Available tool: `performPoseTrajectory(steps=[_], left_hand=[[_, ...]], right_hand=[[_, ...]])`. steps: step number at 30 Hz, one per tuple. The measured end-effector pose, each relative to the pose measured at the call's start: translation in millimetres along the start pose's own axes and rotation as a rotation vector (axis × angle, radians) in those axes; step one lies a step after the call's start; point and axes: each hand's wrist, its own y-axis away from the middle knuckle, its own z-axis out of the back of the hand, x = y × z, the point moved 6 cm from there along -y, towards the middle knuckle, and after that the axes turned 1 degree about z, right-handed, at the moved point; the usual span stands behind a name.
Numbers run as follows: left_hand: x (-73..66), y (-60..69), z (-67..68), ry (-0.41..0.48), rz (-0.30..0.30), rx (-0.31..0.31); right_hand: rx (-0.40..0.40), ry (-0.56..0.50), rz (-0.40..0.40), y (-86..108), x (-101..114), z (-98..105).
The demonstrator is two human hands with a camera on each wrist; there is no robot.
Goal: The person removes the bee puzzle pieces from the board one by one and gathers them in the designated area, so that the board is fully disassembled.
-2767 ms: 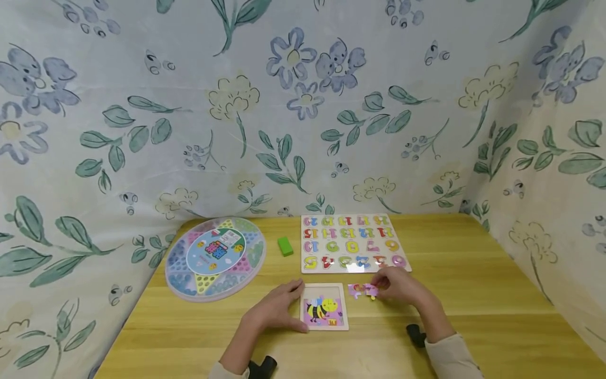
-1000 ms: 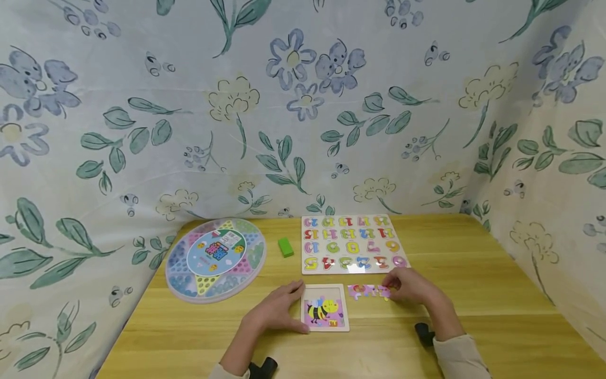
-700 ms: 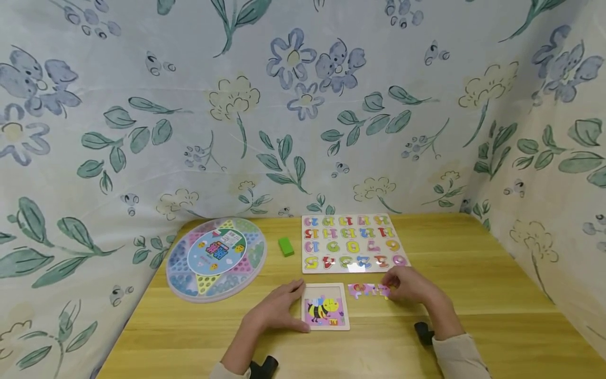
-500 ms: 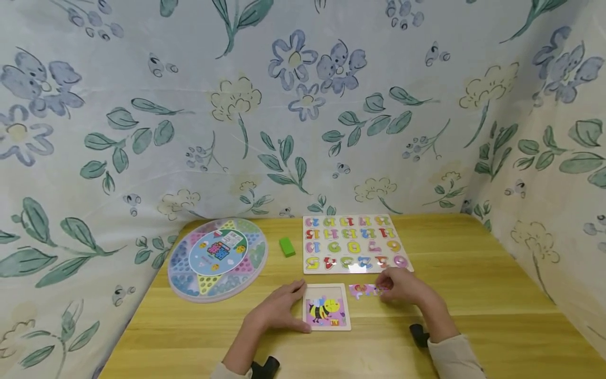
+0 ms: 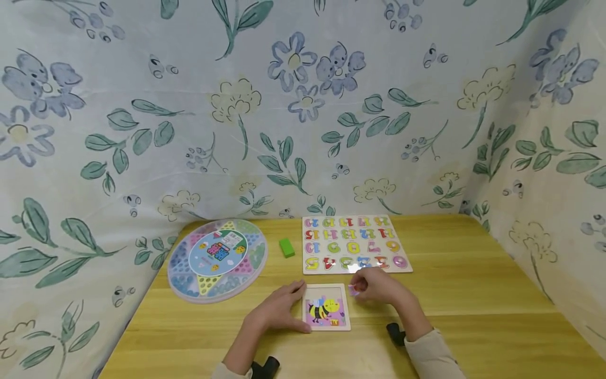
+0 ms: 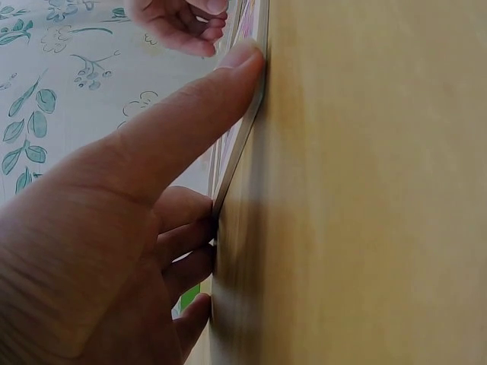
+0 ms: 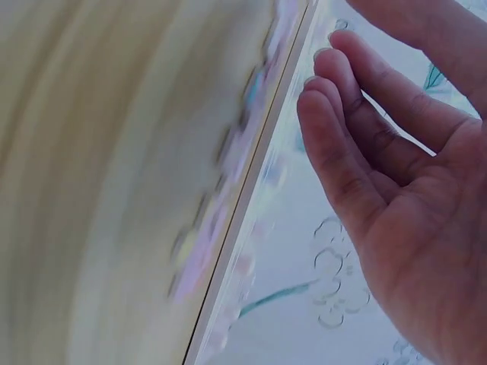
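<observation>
My left hand [image 5: 276, 311] spans the left side of a square wooden tray [image 5: 347, 316] with a bee puzzle [image 5: 323, 309] in it. In the left wrist view, the thumb and fingers of that hand [image 6: 114, 220] lie along the tray's edge [image 6: 242, 148]. Just right of the tray, my right hand [image 5: 381, 288] hovers over pink puzzle pieces [image 5: 353, 290] and hides most of them. The right wrist view shows the pieces [image 7: 236, 156] in a blurred row on the table, apart from the loosely bent fingers of the right hand [image 7: 403, 152].
A number board [image 5: 342, 252] lies behind the tray. A green block [image 5: 286, 248] is left of the board, and a round, clear-edged game board [image 5: 218, 260] lies at the far left of the wooden table [image 5: 473, 295]. A floral cloth [image 5: 303, 131] hangs behind.
My right hand has moved left along the row of pink pieces, from its right end to its left end near the tray. The left hand has stayed at the tray.
</observation>
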Motion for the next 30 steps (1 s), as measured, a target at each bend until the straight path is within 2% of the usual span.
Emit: performPoseTrajectory(steps=[13, 21, 30], left_hand=[[-0.5, -1.5, -1.3, 0.003, 0.001, 0.0], [0.6, -0.8, -0.5, 0.014, 0.012, 0.002], [-1.3, 0.0, 1.7, 0.006, 0.0, -0.003]], right_hand=[[0.061, -0.012, -0.06, -20.3, 26.4, -27.4], [0.094, 0.01, -0.004, -26.8, 47.8, -38.4], [0.132, 0.032, 0.036, -36.2, 62.3, -52.3]])
